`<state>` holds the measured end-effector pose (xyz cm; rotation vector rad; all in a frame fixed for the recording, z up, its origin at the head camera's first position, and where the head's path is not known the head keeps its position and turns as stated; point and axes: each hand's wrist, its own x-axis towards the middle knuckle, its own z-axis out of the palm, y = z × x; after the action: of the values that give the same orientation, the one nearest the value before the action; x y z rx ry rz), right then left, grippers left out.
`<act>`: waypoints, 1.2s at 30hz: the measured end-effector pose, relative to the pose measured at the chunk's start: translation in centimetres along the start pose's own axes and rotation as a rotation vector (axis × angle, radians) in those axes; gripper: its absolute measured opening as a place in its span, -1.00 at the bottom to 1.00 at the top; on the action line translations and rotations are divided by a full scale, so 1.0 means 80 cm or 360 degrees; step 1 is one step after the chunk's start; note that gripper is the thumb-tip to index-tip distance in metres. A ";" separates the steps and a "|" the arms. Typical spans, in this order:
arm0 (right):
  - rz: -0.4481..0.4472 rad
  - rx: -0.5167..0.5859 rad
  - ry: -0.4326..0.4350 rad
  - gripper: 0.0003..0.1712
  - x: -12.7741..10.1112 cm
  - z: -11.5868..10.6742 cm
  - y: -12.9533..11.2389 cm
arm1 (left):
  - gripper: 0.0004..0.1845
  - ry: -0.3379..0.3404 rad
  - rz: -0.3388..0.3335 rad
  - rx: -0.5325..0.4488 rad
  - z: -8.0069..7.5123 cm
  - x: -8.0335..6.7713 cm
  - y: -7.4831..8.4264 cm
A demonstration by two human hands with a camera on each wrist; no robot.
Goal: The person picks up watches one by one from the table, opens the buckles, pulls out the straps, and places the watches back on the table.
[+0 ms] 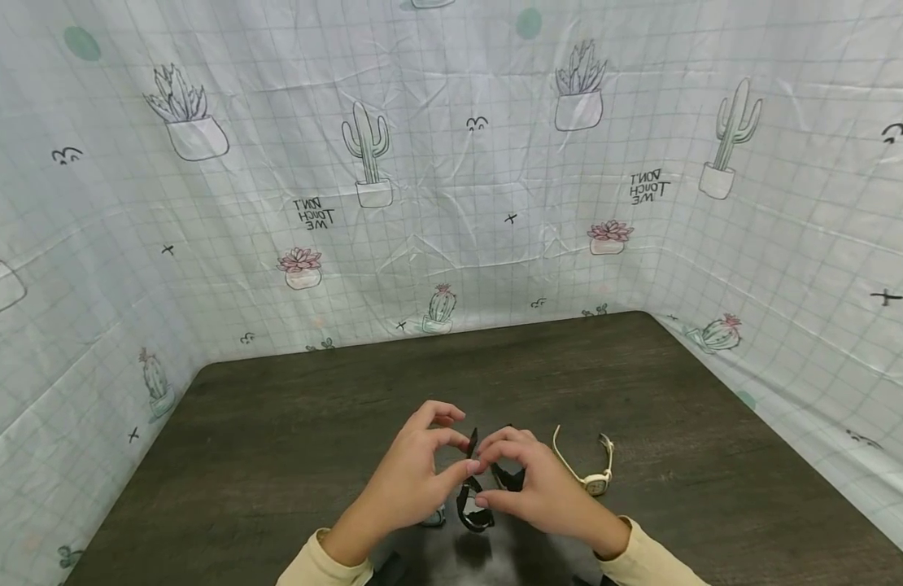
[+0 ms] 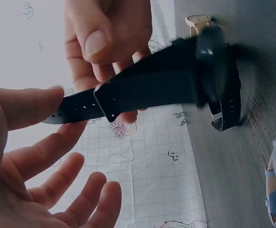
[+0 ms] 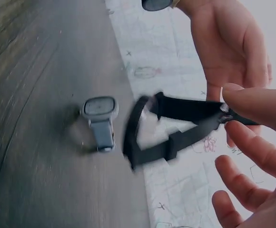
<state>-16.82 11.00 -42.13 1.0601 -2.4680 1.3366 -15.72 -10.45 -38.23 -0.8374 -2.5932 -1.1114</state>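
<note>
1. A black wristwatch hangs between the two hands, above the dark wood-grain worktop near its front edge.
2. Its strap is a smooth, dull black band; the two lengths meet at a thin, angular buckle, so that the watch makes a loop, roughly triangular as the right wrist view shows it.
3. The tail of the strap narrows past the buckle and carries a row of small punched holes. A strap loop stands out as a thicker block on one length.
4. The watch case looks black and rounded, but it is blurred in both wrist views, so the dial cannot be read.
5. The left hand pinches the strap's tail between thumb and forefinger; its other fingers are loosely bent, clear of the band.
6. The right hand is at the buckle, its fingers bent close about the strap; whether they grip it, I cannot tell.
7. Three more watches lie on the worktop: a second black watch partly behind the right hand, a pale gold watch to its right, and a grey-blue watch beside the left hand.
</note>
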 end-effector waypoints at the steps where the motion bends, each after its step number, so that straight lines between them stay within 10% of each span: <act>1: 0.0012 0.0039 -0.0007 -0.75 0.001 0.002 0.000 | -0.80 0.0000 0.0002 -0.0011 0.000 0.000 0.001; 31: 0.0181 0.0840 -0.0177 -0.83 0.007 0.012 0.005 | -0.82 0.0011 0.0086 -0.0060 -0.005 -0.003 0.001; 36: 0.0035 0.0607 -0.0025 -0.83 0.001 0.013 0.007 | -0.78 0.0036 0.0109 -0.0048 -0.007 -0.002 0.000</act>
<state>-17.05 10.35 -43.05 1.1185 -2.2931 1.8630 -15.62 -10.93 -37.93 -0.9075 -2.5155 -1.1373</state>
